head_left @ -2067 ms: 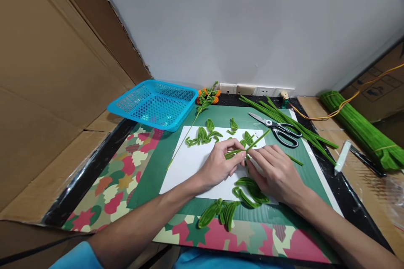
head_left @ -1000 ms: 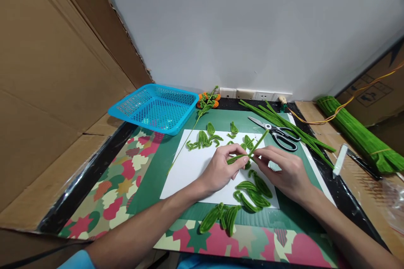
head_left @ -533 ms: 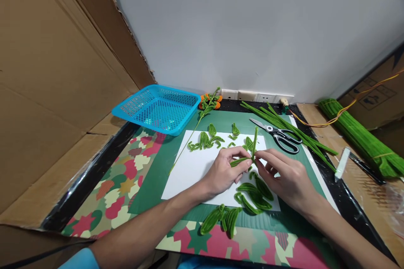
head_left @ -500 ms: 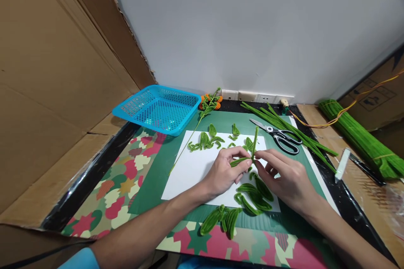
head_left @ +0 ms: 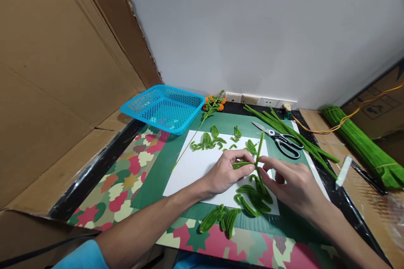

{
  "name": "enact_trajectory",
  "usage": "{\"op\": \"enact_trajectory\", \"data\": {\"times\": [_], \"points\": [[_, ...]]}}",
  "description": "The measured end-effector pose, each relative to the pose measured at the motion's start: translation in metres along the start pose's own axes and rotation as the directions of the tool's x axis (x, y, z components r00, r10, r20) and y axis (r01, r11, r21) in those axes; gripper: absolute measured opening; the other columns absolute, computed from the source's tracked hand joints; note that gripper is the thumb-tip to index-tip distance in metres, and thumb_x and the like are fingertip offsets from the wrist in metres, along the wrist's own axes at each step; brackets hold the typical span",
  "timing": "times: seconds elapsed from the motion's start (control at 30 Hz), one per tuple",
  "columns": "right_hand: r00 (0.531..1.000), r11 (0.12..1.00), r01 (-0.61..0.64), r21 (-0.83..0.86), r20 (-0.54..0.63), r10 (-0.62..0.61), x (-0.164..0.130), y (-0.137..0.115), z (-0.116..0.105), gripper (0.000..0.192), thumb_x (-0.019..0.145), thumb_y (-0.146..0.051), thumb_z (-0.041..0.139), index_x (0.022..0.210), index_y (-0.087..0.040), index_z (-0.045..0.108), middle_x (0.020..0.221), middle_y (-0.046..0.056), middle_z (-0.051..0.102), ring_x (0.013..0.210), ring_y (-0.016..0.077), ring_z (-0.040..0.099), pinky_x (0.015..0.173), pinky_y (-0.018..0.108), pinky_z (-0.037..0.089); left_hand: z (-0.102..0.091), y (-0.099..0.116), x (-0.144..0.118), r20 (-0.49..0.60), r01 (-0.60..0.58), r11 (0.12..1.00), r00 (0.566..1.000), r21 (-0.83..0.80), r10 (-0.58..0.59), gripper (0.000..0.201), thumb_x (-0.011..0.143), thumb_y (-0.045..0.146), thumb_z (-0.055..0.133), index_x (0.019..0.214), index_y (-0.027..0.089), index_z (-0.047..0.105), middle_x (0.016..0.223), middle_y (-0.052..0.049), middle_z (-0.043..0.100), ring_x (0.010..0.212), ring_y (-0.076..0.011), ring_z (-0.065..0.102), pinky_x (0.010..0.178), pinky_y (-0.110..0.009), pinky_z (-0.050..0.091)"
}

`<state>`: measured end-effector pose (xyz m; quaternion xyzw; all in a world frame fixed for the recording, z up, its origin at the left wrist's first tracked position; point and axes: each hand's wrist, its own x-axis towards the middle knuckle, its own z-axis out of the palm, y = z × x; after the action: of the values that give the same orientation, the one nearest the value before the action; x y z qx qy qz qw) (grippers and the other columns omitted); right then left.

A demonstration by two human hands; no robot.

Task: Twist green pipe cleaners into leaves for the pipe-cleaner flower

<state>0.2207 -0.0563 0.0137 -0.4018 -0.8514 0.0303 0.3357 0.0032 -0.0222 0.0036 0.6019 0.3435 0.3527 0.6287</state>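
green pipe cleaner [head_left: 259, 147], part-bent over the white paper [head_left: 202, 166], pinched shut by left hand [head_left: 227, 172] and right hand [head_left: 292, 183]; finished leaves [head_left: 252, 195] on the paper's near edge, straight stems [head_left: 284, 128] beyond it unworked.

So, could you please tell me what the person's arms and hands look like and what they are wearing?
Both forearms are bare. The left hand and right hand wear no gloves, and no rings, watch or bracelet show. A bright blue sleeve covers the left upper arm at the bottom edge of the picture. The right arm leaves the picture before any sleeve shows. The fingers are slim, with short nails.
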Motion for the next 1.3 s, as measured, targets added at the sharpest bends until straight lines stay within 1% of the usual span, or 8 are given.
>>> {"op": "enact_trajectory", "data": {"times": [0.13, 0.4, 0.53, 0.67, 0.87, 1.03, 1.17, 1.3], "points": [[1.000, 1.000, -0.003, -0.010, 0.007, 0.003, 0.000, -0.001, 0.000, 0.017, 0.102, -0.016, 0.056, 0.113, -0.016, 0.069, 0.068, -0.002, 0.072, 0.040, 0.0081, 0.054, 0.044, 0.022, 0.038, 0.000, -0.001, 0.000, 0.010, -0.074, 0.996, 0.997, 0.053, 0.074, 0.012, 0.092, 0.028, 0.073, 0.093, 0.016, 0.072, 0.088, -0.002, 0.067, 0.085, -0.0155, 0.061, 0.080, -0.025, 0.047], [1.000, 0.998, 0.017, -0.066, 0.008, -0.017, 0.002, -0.003, -0.003, 0.021, 0.102, -0.015, 0.051, 0.115, -0.015, 0.068, 0.068, -0.001, 0.072, 0.041, 0.0090, 0.054, 0.044, 0.023, 0.038, 0.004, 0.001, 0.001, 0.013, -0.078, 0.994, 0.997, 0.076, 0.077, 0.013, 0.095, 0.028, 0.071, 0.095, 0.016, 0.076, 0.096, -0.005, 0.074, 0.095, -0.0195, 0.067, 0.087, -0.028, 0.051], [0.999, 0.992, 0.049, -0.112, 0.008, -0.048, 0.002, -0.002, -0.002, 0.019, 0.104, -0.014, 0.051, 0.114, -0.014, 0.067, 0.064, -0.002, 0.069, 0.041, 0.0099, 0.055, 0.045, 0.026, 0.035, 0.005, 0.005, 0.000, -0.018, -0.114, 0.979, 0.993, 0.169, 0.119, 0.011, 0.095, 0.024, 0.069, 0.096, 0.016, 0.076, 0.096, -0.006, 0.075, 0.093, -0.0195, 0.068, 0.086, -0.028, 0.051], [0.992, 0.966, 0.126, -0.224, 0.004, -0.128, -0.001, -0.001, 0.002, 0.021, 0.105, -0.012, 0.050, 0.120, -0.012, 0.065, 0.072, 0.002, 0.074, 0.050, 0.0140, 0.065, 0.048, 0.030, 0.035, 0.006, 0.006, -0.002, 0.020, -0.164, 0.951, 0.986, 0.263, 0.164, 0.011, 0.096, 0.020, 0.066, 0.097, 0.015, 0.076, 0.093, -0.004, 0.073, 0.088, -0.0177, 0.067, 0.082, -0.026, 0.050], [0.988, 0.949, 0.156, -0.275, 0.039, -0.151, -0.005, -0.003, 0.009, 0.023, 0.106, -0.010, 0.045, 0.122, -0.009, 0.063, 0.075, 0.004, 0.075, 0.054, 0.0159, 0.067, 0.048, 0.032, 0.036, 0.007, 0.004, -0.003, 0.007, -0.175, 0.936, 0.983, 0.305, 0.182, 0.012, 0.096, 0.017, 0.063, 0.095, 0.016, 0.074, 0.088, -0.002, 0.070, 0.083, -0.0166, 0.063, 0.079, -0.026, 0.048], [0.990, 0.953, 0.134, -0.271, -0.005, -0.141, -0.003, -0.003, 0.009, 0.023, 0.106, -0.011, 0.049, 0.125, -0.010, 0.062, 0.079, 0.005, 0.078, 0.055, 0.0149, 0.069, 0.048, 0.031, 0.038, 0.007, 0.007, -0.002, -0.022, -0.137, 0.948, 0.989, 0.287, 0.150, 0.011, 0.096, 0.021, 0.065, 0.094, 0.016, 0.074, 0.090, -0.003, 0.072, 0.087, -0.0178, 0.065, 0.080, -0.027, 0.049], [0.986, 0.933, 0.132, -0.333, -0.050, -0.157, 0.000, -0.005, 0.006, 0.020, 0.106, -0.012, 0.053, 0.123, -0.010, 0.065, 0.078, 0.005, 0.077, 0.057, 0.0152, 0.069, 0.053, 0.031, 0.043, 0.006, 0.005, 0.001, -0.115, -0.096, 0.964, 0.985, 0.246, 0.128, 0.015, 0.097, 0.029, 0.067, 0.095, 0.017, 0.074, 0.094, -0.004, 0.074, 0.092, -0.0197, 0.066, 0.084, -0.028, 0.051], [0.983, 0.910, 0.142, -0.390, -0.050, -0.175, 0.000, -0.007, 0.008, 0.028, 0.105, -0.010, 0.054, 0.131, -0.009, 0.064, 0.088, 0.007, 0.079, 0.066, 0.0176, 0.071, 0.064, 0.033, 0.050, 0.004, 0.000, 0.006, -0.178, -0.039, 0.991, 0.982, 0.130, 0.062, 0.023, 0.096, 0.038, 0.070, 0.097, 0.015, 0.074, 0.088, -0.004, 0.071, 0.075, -0.0154, 0.062, 0.065, -0.024, 0.049]]}}
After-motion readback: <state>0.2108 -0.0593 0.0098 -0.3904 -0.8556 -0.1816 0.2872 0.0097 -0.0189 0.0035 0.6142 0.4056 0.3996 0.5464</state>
